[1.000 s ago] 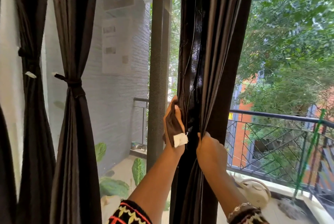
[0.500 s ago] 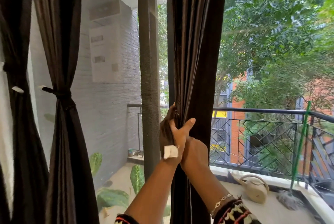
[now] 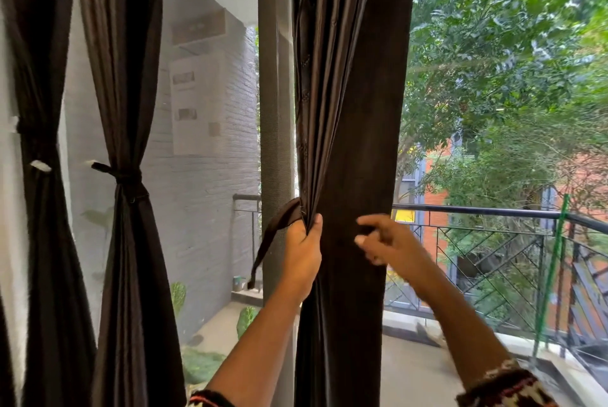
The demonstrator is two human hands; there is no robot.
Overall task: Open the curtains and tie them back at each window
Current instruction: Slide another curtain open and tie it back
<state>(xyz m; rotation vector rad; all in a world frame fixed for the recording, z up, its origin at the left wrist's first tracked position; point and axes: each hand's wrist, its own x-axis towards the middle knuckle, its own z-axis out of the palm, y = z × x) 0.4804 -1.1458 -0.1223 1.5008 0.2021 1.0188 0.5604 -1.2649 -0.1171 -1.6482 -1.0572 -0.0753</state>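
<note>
A dark brown curtain [image 3: 348, 110] hangs gathered in the middle of the view, beside a grey window post [image 3: 275, 110]. My left hand [image 3: 302, 242] grips the curtain's left edge together with a dark tie-back strap [image 3: 273, 235] that dangles down to the left. My right hand [image 3: 388, 242] is blurred in front of the curtain's right side, fingers loosely spread, holding nothing. Two more dark curtains on the left, one [image 3: 128, 110] and another [image 3: 39, 110], are each cinched by a tie-back [image 3: 126, 176].
Beyond the glass lies a balcony with a black metal railing [image 3: 493, 212], a grey brick wall [image 3: 204, 209], potted leaves [image 3: 246, 318] and a green pole [image 3: 552, 275]. Trees and an orange building stand behind.
My right hand has let go of the curtain and moved out to the right. The strap now hangs loose from my left hand. The view has shifted slightly.
</note>
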